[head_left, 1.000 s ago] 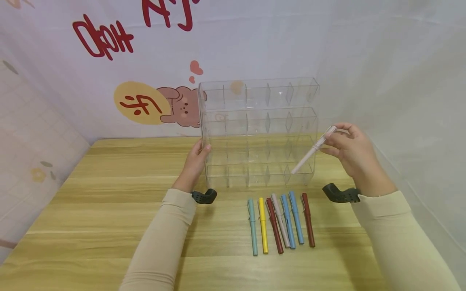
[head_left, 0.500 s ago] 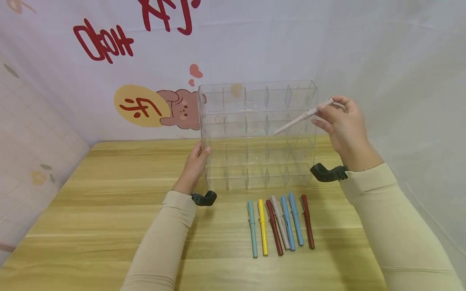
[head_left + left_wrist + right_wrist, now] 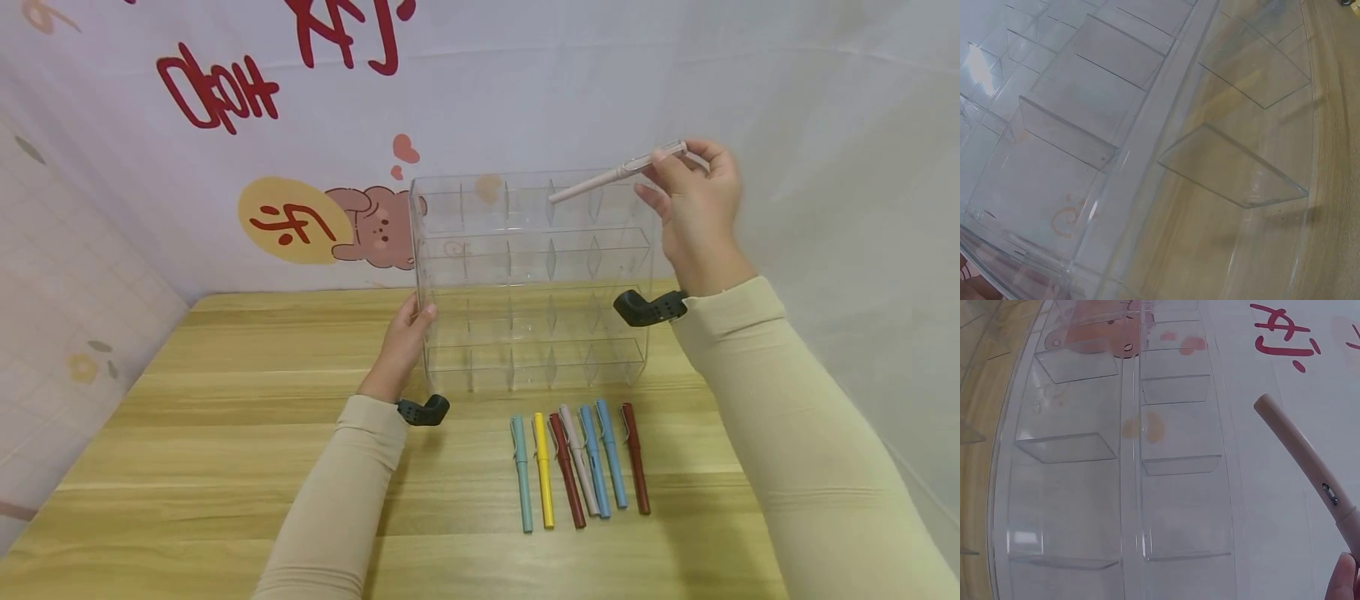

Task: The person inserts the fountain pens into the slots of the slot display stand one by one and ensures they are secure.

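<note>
A clear acrylic organizer (image 3: 531, 243) with several rows of divided compartments stands upright on the wooden table. My left hand (image 3: 401, 342) grips its left side wall, thumb at the front. In my right hand (image 3: 705, 204) a pale pink pen (image 3: 600, 181) is pinched by its capped end. The pen slants down to the left, its free end overlapping the top row in the head view. In the right wrist view the pen's barrel (image 3: 1300, 447) shows beside the organizer's rows, with a thumb tip at the lower edge. The left wrist view shows clear dividers (image 3: 1235, 165) close up.
On the table (image 3: 225, 467) in front of the organizer lie several pens side by side: a green pen (image 3: 522, 475), a yellow pen (image 3: 543, 471), red, pink and blue ones, and a dark red pen (image 3: 636, 458) at the right. A printed cloth (image 3: 525, 100) hangs behind.
My right hand has risen with the pale pink pen from the bottom row to the top row of the organizer, and the pen has tilted flatter. The left hand stays at the side wall.
</note>
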Available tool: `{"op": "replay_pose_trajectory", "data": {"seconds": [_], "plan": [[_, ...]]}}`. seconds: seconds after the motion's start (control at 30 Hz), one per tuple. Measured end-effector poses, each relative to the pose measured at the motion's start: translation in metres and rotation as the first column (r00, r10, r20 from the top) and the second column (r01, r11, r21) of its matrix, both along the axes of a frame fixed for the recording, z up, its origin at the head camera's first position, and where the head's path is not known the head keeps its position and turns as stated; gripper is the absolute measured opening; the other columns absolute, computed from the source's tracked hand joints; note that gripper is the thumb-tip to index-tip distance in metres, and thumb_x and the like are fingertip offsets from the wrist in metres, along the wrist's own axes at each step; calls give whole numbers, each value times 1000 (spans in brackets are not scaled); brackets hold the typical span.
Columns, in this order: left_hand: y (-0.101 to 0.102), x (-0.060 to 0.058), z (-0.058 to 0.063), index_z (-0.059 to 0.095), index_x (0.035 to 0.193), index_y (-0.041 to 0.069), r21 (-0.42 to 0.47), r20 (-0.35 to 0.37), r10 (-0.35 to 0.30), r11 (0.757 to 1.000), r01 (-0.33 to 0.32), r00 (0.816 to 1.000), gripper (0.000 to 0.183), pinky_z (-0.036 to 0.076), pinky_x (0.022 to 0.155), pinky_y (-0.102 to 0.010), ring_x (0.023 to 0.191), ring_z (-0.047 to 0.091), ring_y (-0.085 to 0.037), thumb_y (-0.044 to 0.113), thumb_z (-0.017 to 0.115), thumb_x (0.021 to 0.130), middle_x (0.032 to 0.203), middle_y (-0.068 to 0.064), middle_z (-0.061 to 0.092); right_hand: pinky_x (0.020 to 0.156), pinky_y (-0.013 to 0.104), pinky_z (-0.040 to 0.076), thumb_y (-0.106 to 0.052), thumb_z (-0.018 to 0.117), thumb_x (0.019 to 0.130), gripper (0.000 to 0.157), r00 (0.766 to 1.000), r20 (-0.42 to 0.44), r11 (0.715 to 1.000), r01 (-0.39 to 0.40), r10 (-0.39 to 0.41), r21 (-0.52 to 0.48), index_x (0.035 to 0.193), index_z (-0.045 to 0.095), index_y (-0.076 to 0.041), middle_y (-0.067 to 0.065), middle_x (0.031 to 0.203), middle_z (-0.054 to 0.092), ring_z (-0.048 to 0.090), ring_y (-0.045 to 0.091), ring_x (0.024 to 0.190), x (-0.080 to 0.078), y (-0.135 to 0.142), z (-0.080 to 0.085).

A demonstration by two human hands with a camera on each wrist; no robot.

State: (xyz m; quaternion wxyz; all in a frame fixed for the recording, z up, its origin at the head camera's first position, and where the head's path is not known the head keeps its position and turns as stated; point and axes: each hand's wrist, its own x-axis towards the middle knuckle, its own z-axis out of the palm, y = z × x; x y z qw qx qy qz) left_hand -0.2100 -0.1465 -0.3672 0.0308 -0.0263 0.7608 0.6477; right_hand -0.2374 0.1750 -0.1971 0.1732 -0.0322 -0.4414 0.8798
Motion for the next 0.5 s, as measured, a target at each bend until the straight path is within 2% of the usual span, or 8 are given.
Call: {"op": "replay_pose_trajectory", "data": {"seconds": [0.33, 0.5], "plan": [[-1, 2, 0, 28, 153, 21, -6, 15, -10, 1000, 10, 1000, 55, 26, 111, -55, 142, 28, -29, 37, 44, 103, 156, -7, 28, 68, 29, 56, 5, 72, 82, 39, 996, 49, 997, 77, -76, -27, 107, 48, -13, 7, 105, 55, 65, 21, 86, -22, -15, 4], [-3, 2, -1, 26, 154, 21, -7, 17, -20, 1000, 20, 1000, 56, 25, 111, -56, 142, 27, -30, 38, 43, 103, 157, -7, 27, 75, 30, 56, 2, 72, 84, 38, 994, 69, 996, 85, -85, 3, 109, 48, -13, 6, 108, 55, 66, 20, 91, -27, -23, 4]]}}
